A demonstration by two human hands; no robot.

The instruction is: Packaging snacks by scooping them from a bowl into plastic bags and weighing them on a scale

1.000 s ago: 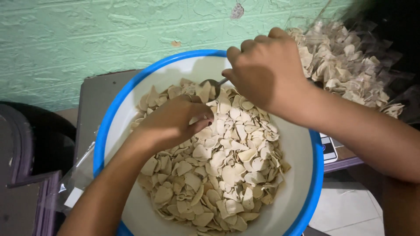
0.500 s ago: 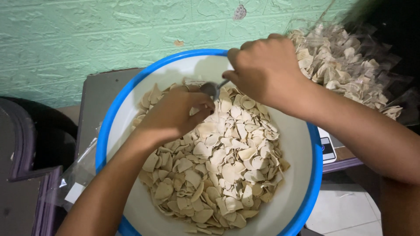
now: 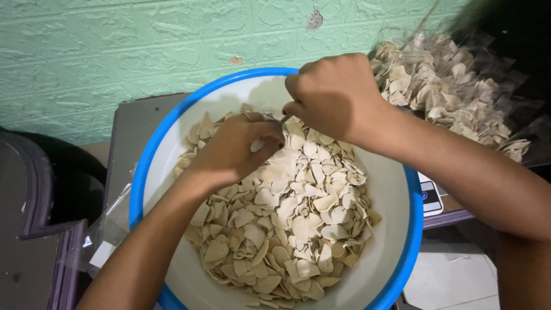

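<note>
Item: blue-rimmed white basin [image 3: 396, 189], set on a grey worktop [image 3: 135, 123] against a green wall [image 3: 115, 51]; it holds a loose heap of pale dry chips [image 3: 298, 212], piled from the basin's centre toward its 6 o'clock, where they lie within easy reach of both hands.

Left hand [image 3: 232, 150]: cupped knuckles-up over the chips at the heap's 11 o'clock, fingers curled in and pressed among the pieces, seemingly gathering a clutch; what lies inside the curl is hidden.

Right hand [image 3: 336, 95]: closed in a fist at the basin's 12 o'clock, gripping a metal spoon [image 3: 283, 120] by its handle; only a short stretch of the stem shows below the knuckles, angled down toward the left hand's fingertips.

Adjoining: clear plastic bags of the same chips [image 3: 453, 92], stacked at 2 o'clock beyond the rim; loose clear wrap [image 3: 103, 241] at 8 o'clock.

Change against half a second earlier: the spoon bowl, then visible above the chips, is now hidden between the two hands; the right fist has dropped lower and nearer the left; the left hand has closed tighter.
</note>
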